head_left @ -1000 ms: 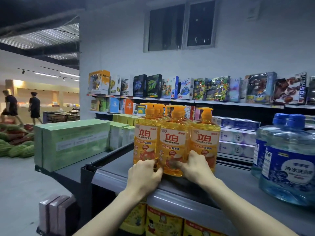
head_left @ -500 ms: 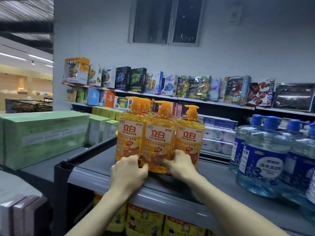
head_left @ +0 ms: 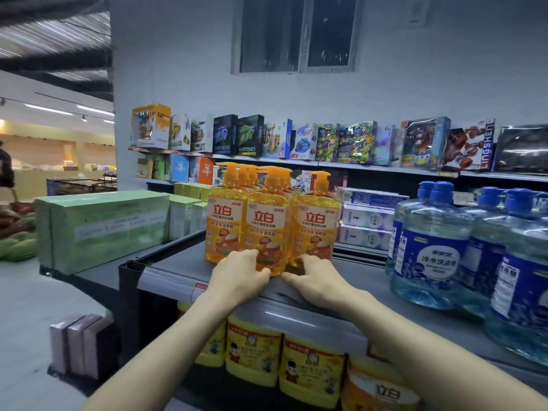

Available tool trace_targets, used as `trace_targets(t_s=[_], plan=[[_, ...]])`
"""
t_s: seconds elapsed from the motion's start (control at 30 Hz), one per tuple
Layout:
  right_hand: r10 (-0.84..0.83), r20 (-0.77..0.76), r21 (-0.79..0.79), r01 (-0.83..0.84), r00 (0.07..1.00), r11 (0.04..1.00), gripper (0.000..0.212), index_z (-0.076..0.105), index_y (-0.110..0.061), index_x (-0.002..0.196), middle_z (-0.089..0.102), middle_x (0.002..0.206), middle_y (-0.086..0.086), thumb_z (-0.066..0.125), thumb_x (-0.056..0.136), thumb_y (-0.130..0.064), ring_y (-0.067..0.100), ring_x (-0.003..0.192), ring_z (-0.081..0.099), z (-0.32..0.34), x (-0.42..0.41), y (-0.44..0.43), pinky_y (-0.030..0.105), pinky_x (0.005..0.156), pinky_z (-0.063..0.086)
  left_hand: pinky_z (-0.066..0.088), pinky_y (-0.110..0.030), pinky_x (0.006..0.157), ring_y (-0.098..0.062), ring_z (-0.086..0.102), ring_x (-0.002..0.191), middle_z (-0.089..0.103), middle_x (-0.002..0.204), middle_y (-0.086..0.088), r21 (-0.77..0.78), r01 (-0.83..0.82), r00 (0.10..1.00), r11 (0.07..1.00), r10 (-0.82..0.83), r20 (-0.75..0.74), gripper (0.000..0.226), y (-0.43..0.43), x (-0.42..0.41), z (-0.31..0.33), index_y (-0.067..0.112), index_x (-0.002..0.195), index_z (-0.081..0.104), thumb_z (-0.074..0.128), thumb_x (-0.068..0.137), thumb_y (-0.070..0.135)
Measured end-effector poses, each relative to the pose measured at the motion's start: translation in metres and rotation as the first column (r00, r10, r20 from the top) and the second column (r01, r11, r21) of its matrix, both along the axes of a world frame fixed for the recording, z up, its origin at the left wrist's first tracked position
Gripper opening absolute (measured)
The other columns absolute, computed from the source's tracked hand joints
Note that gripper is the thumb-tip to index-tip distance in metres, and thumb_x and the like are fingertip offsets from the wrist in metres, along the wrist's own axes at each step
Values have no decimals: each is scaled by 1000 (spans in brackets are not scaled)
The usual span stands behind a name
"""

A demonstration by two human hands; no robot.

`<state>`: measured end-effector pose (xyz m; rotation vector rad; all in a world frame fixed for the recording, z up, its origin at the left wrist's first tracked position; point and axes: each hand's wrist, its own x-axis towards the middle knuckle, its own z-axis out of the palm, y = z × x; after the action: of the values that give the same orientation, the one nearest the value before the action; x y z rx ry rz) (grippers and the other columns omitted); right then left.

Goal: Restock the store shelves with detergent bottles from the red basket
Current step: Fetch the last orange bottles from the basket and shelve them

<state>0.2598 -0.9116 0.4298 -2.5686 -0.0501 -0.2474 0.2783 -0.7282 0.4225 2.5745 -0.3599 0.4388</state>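
Two hands are seen at the shelf edge: the left hand and right hand are laid with loose fingers against the bases of the orange detergent bottles, nothing gripped. Those bottles are stood upright in a cluster there. Blue jugs are lined up rightward; toy boxes are ranged behind.

1. A retail shop is shown: a grey metal shelf carries a price tag on its front rail.
2. Identical orange detergent bottles are lined up in rows, with blue-capped jugs beside them.
3. Boxed toys are displayed along a wall shelf behind.
4. Yellow canisters are stocked on the tier below.
5. Green cartons are stacked on the neighbouring shelf.
6. Produce is piled across the aisle floor at the far left.
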Motion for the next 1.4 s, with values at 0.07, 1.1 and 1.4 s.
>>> trace_targets(t_s=[0.07, 1.1, 1.4], plan=[[-35, 5, -67, 35, 999, 997, 59, 61, -28, 133, 69, 133, 2, 54, 91, -70, 27, 118, 65, 1, -18, -16, 46, 103, 55, 55, -42, 99, -29, 66, 117, 73, 127, -4, 28, 18, 1000, 999, -18, 14, 41, -15, -18, 4, 18, 128, 68, 56, 97, 42], [-702, 103, -396, 676, 705, 621, 57, 74, -12, 122, 77, 111, 4, 42, 93, -50, 30, 107, 69, -208, -548, -407, 48, 89, 57, 48, -39, 95, -27, 62, 120, 70, 123, 2, 334, 681, 712, 651, -696, -93, 42, -497, -420, -170, 25, 131, 64, 51, 98, 47], [-929, -36, -420, 838, 369, 349, 53, 73, -15, 122, 77, 112, 3, 46, 94, -50, 28, 110, 68, -267, -664, -482, 47, 93, 55, 42, -37, 78, -28, 65, 100, 68, 98, 2, 326, 886, 427, 330, -854, -295, 27, -632, -518, -235, 18, 105, 65, 49, 97, 39]])
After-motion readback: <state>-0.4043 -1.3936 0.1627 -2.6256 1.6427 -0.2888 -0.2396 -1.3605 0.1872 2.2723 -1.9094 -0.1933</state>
